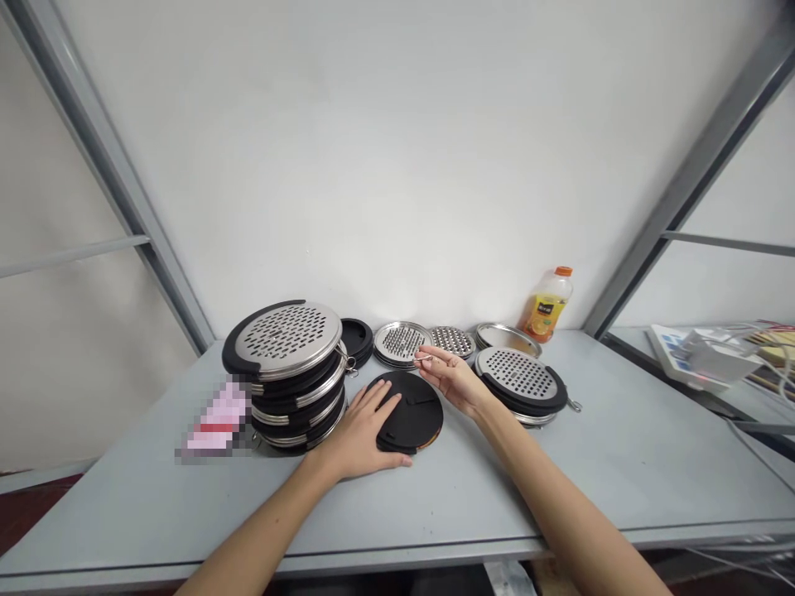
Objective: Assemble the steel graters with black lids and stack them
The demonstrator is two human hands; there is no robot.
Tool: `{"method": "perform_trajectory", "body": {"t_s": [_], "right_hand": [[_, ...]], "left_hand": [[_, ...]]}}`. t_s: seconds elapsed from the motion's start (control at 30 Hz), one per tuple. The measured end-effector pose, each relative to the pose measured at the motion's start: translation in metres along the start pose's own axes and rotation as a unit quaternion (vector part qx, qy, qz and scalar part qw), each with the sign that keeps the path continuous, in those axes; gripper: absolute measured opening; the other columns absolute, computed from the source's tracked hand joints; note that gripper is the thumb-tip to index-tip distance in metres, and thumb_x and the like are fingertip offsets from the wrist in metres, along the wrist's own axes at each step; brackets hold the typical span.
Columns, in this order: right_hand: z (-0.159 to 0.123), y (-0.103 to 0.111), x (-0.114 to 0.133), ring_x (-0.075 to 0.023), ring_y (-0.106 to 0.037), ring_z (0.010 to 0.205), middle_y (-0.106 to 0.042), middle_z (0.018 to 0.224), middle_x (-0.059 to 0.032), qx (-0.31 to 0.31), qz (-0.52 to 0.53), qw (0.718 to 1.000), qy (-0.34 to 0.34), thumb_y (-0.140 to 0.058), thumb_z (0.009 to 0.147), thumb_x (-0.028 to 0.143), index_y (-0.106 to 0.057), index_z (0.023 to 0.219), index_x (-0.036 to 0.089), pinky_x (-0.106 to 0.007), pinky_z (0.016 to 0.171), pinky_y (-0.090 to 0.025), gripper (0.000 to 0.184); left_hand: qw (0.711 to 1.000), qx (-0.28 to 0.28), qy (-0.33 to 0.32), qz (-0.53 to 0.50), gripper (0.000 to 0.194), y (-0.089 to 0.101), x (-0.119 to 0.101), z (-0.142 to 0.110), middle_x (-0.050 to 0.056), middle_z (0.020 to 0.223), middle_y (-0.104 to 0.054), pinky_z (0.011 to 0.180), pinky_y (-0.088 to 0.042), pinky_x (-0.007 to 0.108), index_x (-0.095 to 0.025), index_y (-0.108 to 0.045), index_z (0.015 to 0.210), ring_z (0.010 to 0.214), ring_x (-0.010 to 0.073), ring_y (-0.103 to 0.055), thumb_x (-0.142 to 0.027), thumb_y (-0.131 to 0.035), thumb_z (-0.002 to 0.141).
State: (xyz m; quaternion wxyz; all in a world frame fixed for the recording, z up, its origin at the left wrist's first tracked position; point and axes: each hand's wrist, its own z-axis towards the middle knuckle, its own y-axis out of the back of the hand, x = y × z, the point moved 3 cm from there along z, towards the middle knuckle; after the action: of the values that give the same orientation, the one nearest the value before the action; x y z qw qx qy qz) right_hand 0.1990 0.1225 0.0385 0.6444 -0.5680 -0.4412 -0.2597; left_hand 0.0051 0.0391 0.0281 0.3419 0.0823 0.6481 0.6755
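A round black plastic disc (pixel 415 411) lies flat on the grey table (pixel 621 463) in front of me. My left hand (pixel 362 434) rests on its left edge with fingers spread flat, holding it down. Just above the disc's far right edge, my right hand (pixel 448 376) hovers palm up, thumb and forefinger pinched on something small I cannot make out. Beyond that hand lie loose perforated metal grater discs (pixel 402 342), (pixel 452 338) and a plain metal ring (pixel 506 336).
A tall stack of assembled black-rimmed graters (pixel 286 364) stands at the left, with a blurred pink item (pixel 217 420) beside it. A shorter grater stack (pixel 520 382) sits right. A black ring (pixel 358 336), an orange juice bottle (pixel 547 306), and a neighbouring table with cables (pixel 714 356).
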Motion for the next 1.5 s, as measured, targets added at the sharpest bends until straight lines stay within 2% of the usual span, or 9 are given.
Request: {"method": "perform_trajectory", "body": {"t_s": [0.27,0.43,0.7,0.8,0.97,1.1,1.23,1.33,1.5], "right_hand": [[-0.002,-0.005,-0.002,-0.0097,-0.067,0.072,-0.073,0.094,-0.0062,0.053,-0.057,0.997,-0.009,-0.076,0.072,0.018,-0.069,0.102,0.016,-0.019,0.068,-0.055,0.031],[-0.002,-0.005,-0.003,-0.0067,-0.060,0.061,-0.071,0.087,-0.0022,0.029,-0.065,0.997,-0.002,-0.076,0.073,0.022,-0.070,0.101,0.019,-0.016,0.056,-0.049,0.029],[-0.002,-0.005,-0.003,-0.0092,-0.065,0.065,-0.067,0.076,0.0002,-0.013,-0.027,0.999,-0.021,-0.072,0.075,0.017,-0.068,0.102,0.019,-0.018,0.059,-0.052,0.027],[-0.002,-0.003,-0.001,-0.0103,-0.066,0.066,-0.070,0.084,-0.0024,-0.038,-0.027,0.998,-0.030,-0.068,0.076,0.011,-0.067,0.102,0.019,-0.017,0.055,-0.053,0.028],[-0.001,0.002,0.000,-0.0161,-0.070,0.080,-0.071,0.100,-0.0081,-0.063,-0.002,0.997,-0.042,-0.059,0.085,0.026,-0.065,0.102,0.019,-0.025,0.066,-0.058,0.019],[0.002,0.008,-0.001,-0.0170,-0.070,0.085,-0.072,0.095,-0.0086,-0.073,0.002,0.997,-0.023,-0.061,0.086,0.030,-0.064,0.100,0.020,-0.026,0.075,-0.058,0.018],[0.003,0.009,0.000,-0.0175,-0.069,0.093,-0.074,0.092,-0.0076,-0.085,0.011,0.996,-0.002,-0.066,0.082,0.020,-0.065,0.094,0.019,-0.028,0.084,-0.057,0.011],[0.002,0.008,0.000,-0.0165,-0.069,0.094,-0.074,0.094,-0.0077,-0.080,0.022,0.997,0.003,-0.066,0.077,0.008,-0.067,0.090,0.017,-0.026,0.088,-0.056,0.016],[0.002,0.007,0.001,-0.0152,-0.069,0.091,-0.074,0.093,-0.0068,-0.090,0.022,0.996,0.015,-0.069,0.071,0.003,-0.070,0.086,0.015,-0.022,0.086,-0.056,0.019]], "left_hand": [[1.000,-0.003,-0.008,0.001,0.096,0.000,0.001,0.000,0.013,0.155,-0.020,0.116,-0.017,0.048,-0.020,-0.032,0.145,0.143,0.0303,-0.015,-0.068,-0.066,0.069],[1.000,-0.006,-0.008,-0.011,0.094,0.000,0.001,0.000,0.012,0.155,-0.020,0.116,-0.017,0.049,-0.022,-0.032,0.145,0.143,0.0301,-0.016,-0.067,-0.066,0.070],[1.000,-0.006,-0.012,-0.011,0.095,-0.001,0.002,-0.001,0.012,0.155,-0.019,0.116,-0.017,0.048,-0.022,-0.031,0.146,0.143,0.0301,-0.015,-0.067,-0.066,0.070],[1.000,-0.007,-0.012,-0.013,0.094,-0.001,0.003,-0.001,0.012,0.155,-0.019,0.116,-0.017,0.049,-0.022,-0.031,0.146,0.143,0.0303,-0.015,-0.067,-0.066,0.070],[1.000,-0.005,-0.010,-0.019,0.095,-0.001,0.003,-0.001,0.012,0.156,-0.019,0.116,-0.017,0.050,-0.023,-0.031,0.145,0.143,0.0312,-0.015,-0.068,-0.066,0.069],[1.000,-0.009,-0.010,-0.013,0.095,-0.001,0.003,-0.001,0.012,0.155,-0.019,0.116,-0.018,0.049,-0.022,-0.032,0.145,0.143,0.0309,-0.015,-0.067,-0.066,0.070],[1.000,0.000,-0.010,-0.008,0.095,0.000,0.001,-0.002,0.012,0.156,-0.018,0.117,-0.016,0.048,-0.021,-0.030,0.146,0.143,0.0301,-0.014,-0.068,-0.065,0.071],[1.000,0.003,-0.007,-0.004,0.096,0.000,0.001,-0.002,0.013,0.156,-0.017,0.117,-0.016,0.047,-0.020,-0.030,0.146,0.144,0.0298,-0.013,-0.068,-0.065,0.071],[1.000,0.006,-0.006,-0.002,0.096,0.001,0.001,-0.001,0.012,0.156,-0.017,0.117,-0.016,0.047,-0.020,-0.030,0.146,0.144,0.0296,-0.013,-0.068,-0.064,0.071]]}}
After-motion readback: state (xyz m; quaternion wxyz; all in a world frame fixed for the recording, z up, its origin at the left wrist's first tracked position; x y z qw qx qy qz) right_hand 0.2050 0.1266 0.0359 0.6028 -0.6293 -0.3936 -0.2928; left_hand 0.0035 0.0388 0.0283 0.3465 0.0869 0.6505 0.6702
